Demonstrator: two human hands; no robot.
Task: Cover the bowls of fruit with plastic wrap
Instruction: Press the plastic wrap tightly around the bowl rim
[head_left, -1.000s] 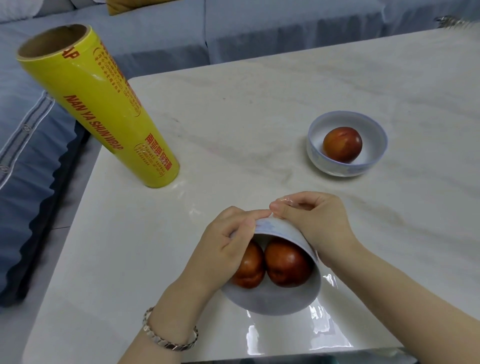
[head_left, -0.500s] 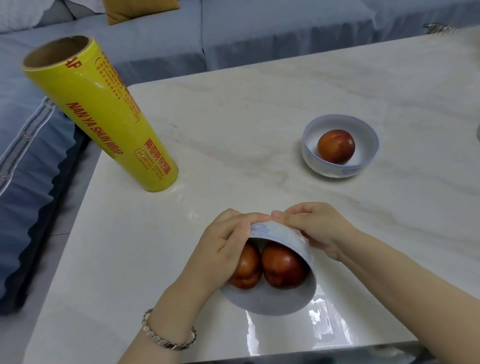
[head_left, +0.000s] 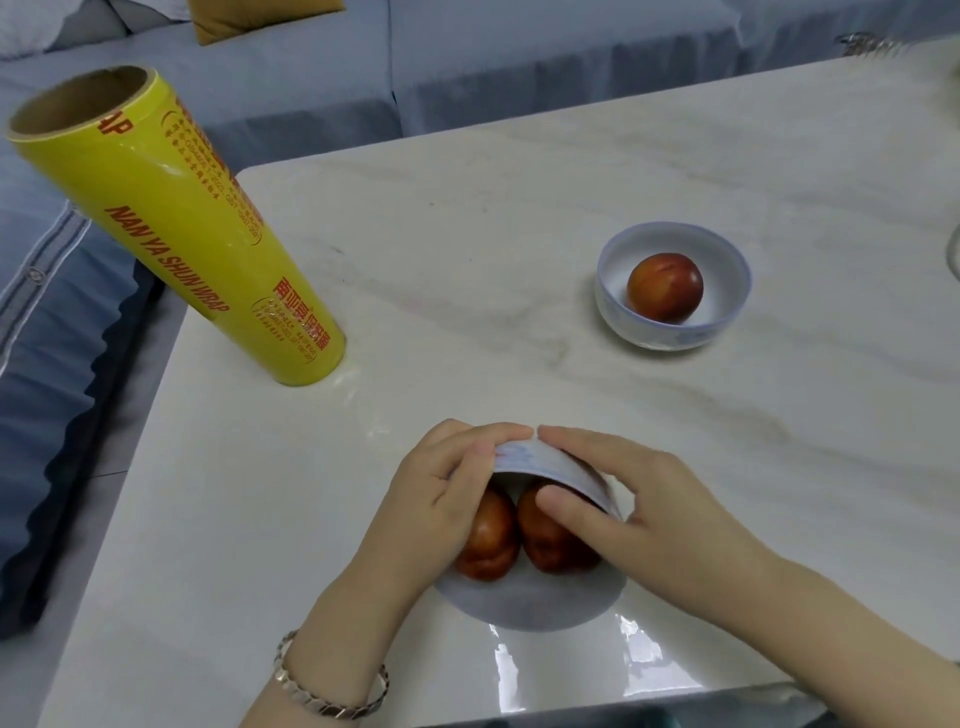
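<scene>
Currently, the table (head_left: 519, 249) bears a yellow wrap roll (head_left: 176, 223) upright at its left corner. The near bowl (head_left: 530, 603), tilted at the front edge, holds two fruits (head_left: 488, 540). The left hand (head_left: 436, 499) and right hand (head_left: 649, 493) clasp its far rim, fingertips meeting. The far bowl (head_left: 727, 270), well apart, holds one fruit (head_left: 665, 288).

left hand (head_left: 436, 493) hides part of one fruit (head_left: 491, 543) in the near bowl (head_left: 530, 605).
</scene>
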